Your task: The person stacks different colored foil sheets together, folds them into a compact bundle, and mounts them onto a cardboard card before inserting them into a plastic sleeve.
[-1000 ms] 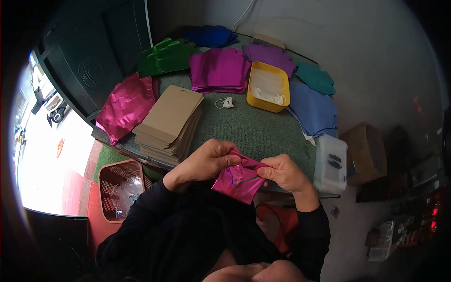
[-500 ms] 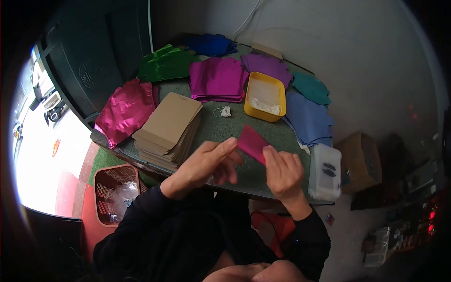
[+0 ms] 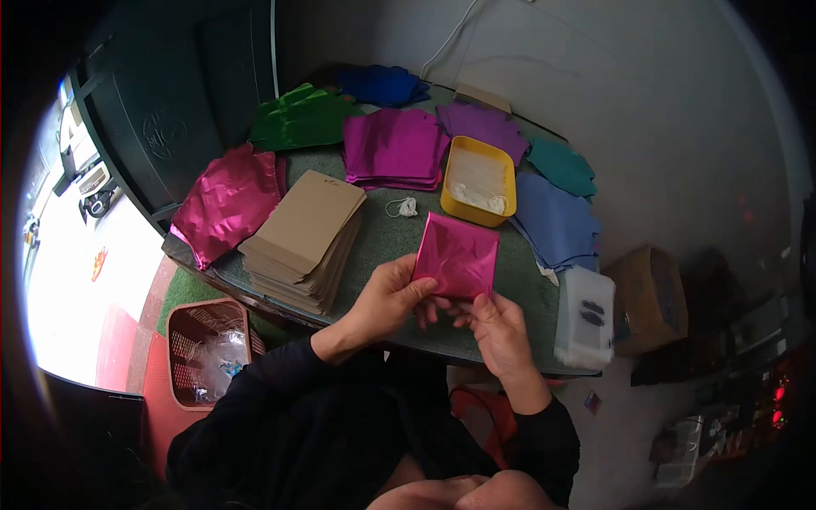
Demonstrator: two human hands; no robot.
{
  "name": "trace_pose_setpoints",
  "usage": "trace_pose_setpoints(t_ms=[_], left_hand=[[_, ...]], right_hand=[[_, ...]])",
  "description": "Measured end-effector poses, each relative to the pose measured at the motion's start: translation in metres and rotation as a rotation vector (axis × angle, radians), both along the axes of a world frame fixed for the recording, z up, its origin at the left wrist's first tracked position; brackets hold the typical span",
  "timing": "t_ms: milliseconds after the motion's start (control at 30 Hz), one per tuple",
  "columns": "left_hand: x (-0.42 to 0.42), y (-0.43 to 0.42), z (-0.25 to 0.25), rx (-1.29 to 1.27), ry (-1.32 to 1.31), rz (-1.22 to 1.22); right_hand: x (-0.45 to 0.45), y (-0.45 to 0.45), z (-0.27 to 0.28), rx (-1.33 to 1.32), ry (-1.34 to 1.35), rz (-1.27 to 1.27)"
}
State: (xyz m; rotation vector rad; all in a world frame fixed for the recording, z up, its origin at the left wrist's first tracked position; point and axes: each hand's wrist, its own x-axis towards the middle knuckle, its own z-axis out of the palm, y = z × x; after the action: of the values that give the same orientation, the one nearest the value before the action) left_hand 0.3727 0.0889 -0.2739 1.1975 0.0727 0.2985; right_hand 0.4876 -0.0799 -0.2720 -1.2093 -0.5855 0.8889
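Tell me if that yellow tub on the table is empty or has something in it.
Not empty: the yellow tub is open at the top, and white stringy material shows inside.

Brown basket (image 3: 181,344) with clear plastic (image 3: 223,350) inside, white cable (image 3: 452,39) against the grey wall (image 3: 620,85).

L hand (image 3: 389,291): 1 pc., closed in pinch grip; thumb on top, approx. 3 o'clock; fingers curled under. L forearm (image 3: 272,367): dk. sleeve, bare wrist, aimed approx. 2 o'clock. R hand (image 3: 503,333): at 4 o'clock of L hand, pinched, thumb approx. 11 o'clock, fingers bent inward, tips nr. L fingertips. R forearm (image 3: 546,438): dk. sleeve, bare wrist, approx. 11 o'clock.
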Motion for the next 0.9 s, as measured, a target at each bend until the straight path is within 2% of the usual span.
trace_pose_setpoints(t_ms=[167, 300, 367, 400, 433, 467, 500, 567, 600, 633, 700, 733, 900], left_hand=[[-0.003, 0.003, 0.002, 0.074, 0.003, -0.018], [-0.004, 0.013, -0.005, 0.002, 0.009, -0.083], [-0.004, 0.014, -0.006, -0.022, 0.028, -0.121], [-0.004, 0.012, -0.007, 0.265, 0.041, 0.079], [-0.004, 0.011, -0.007, 0.55, 0.054, 0.282], [-0.005, 0.009, 0.002, 0.886, -0.041, 0.551], [-0.009, 0.005, 0.017, 1.219, -0.135, 0.826], [-0.015, 0.004, 0.035, 1.237, -0.276, 0.906], [-0.018, 0.006, 0.039, 1.294, -0.369, 0.907], [-0.016, 0.007, 0.042, 1.307, -0.518, 0.917], [-0.018, 0.01, 0.029, 1.255, -0.639, 0.764], [-0.012, 0.011, 0.024, 1.235, -0.743, 0.83], [-0.014, 0.01, 0.03, 1.225, -0.817, 0.828]], right_hand=[[-0.007, 0.013, -0.001, 0.152, -0.068, -0.073], [-0.016, 0.02, -0.004, 0.198, -0.064, -0.16], [-0.015, 0.021, -0.01, 0.194, -0.146, -0.208], [-0.014, 0.018, -0.01, 0.193, -0.147, -0.207], [-0.012, 0.014, -0.009, 0.078, -0.339, -0.249], [-0.012, 0.011, -0.008, -0.039, -0.53, -0.287], [-0.015, 0.01, -0.004, -0.04, -0.532, -0.276], [-0.025, 0.011, 0.003, -0.081, -1.069, -0.28], [-0.026, 0.015, 0.001, 0.065, -1.249, -0.276], [-0.031, 0.018, 0.001, 0.072, -1.245, -0.256], [-0.041, 0.019, 0.006, 0.176, -1.456, -0.216], [-0.044, 0.019, 0.008, 0.185, -1.453, -0.202], [-0.056, 0.015, 0.011, 0.191, -1.436, -0.154]])
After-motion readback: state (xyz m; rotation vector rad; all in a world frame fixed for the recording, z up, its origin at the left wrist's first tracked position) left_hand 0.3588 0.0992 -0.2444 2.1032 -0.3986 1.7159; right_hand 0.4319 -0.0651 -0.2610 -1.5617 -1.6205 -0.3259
